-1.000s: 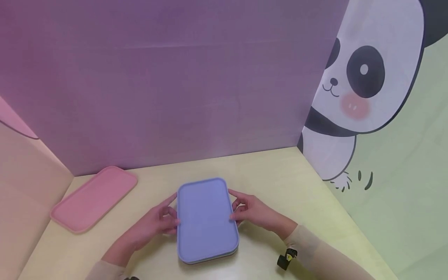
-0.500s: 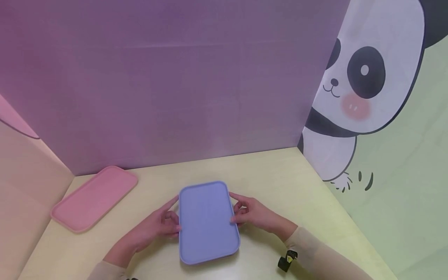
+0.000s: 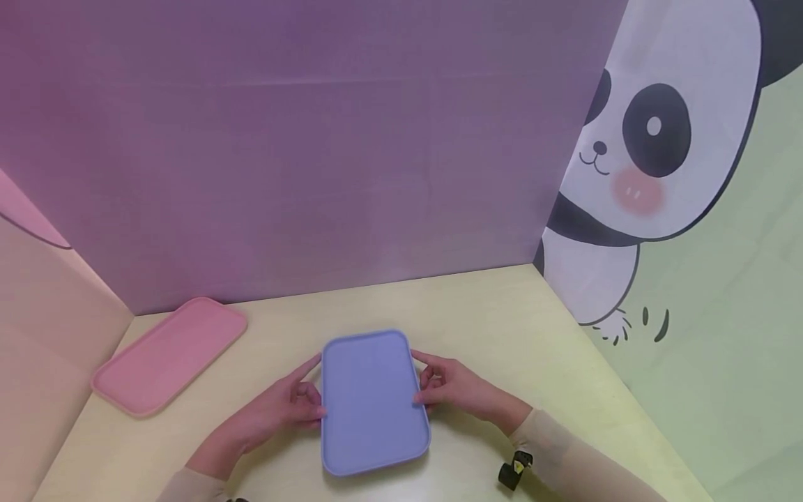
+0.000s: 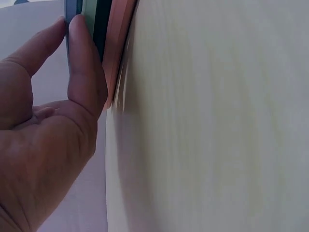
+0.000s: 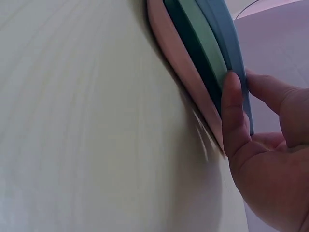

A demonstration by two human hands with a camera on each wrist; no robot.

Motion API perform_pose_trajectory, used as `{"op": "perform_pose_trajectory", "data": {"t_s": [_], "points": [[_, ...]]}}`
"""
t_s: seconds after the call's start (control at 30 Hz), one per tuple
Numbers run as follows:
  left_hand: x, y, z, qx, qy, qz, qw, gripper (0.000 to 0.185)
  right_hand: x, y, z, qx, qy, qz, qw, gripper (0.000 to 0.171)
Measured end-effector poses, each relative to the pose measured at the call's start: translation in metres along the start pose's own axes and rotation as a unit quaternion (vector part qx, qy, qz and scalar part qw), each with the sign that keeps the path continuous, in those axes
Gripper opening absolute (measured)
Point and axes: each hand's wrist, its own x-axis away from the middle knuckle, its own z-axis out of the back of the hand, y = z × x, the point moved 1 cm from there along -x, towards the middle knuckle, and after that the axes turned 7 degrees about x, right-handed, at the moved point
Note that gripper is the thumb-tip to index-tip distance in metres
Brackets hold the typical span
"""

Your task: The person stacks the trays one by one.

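While pinching the stack of trays (image 3: pixel 374 403) at both long sides, left hand (image 3: pixel 276 411) and right hand (image 3: pixel 461 389) with fingers curled on its edges; stack flat on the near middle of the table (image 3: pixel 502 314). Possibly sliding apart or tilting under uneven pressure, because of several thin loose layers. Farther left, a pink tray (image 3: pixel 169 352); behind, purple wall (image 3: pixel 314 153), panda picture (image 3: pixel 652 139) at right.

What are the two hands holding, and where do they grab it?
A stack of trays with a purple one on top. The left hand and right hand pinch its long side edges.
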Motion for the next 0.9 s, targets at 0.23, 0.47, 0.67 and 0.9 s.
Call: {"op": "perform_pose_trajectory", "data": {"t_s": [0.23,0.47,0.67,0.9], "points": [[-0.0013,-0.0019,0.0038,-0.023,0.002,0.013,0.9996,0.107,-0.0048,0.008,0.0013,0.01,-0.004,-0.002,1.0,0.092],[-0.0041,-0.0013,0.005,-0.025,0.013,0.023,0.9993,0.105,-0.0065,0.0064,0.0033,0.012,-0.013,0.001,1.0,0.093],[-0.0047,0.0003,0.0035,-0.027,0.012,0.02,0.9994,0.106,-0.0048,0.0036,0.0028,0.009,-0.015,-0.003,1.0,0.092],[-0.0046,0.0013,0.0024,-0.024,0.012,0.02,0.9995,0.105,-0.0042,0.0018,0.0013,0.003,-0.01,-0.003,1.0,0.089]]}}
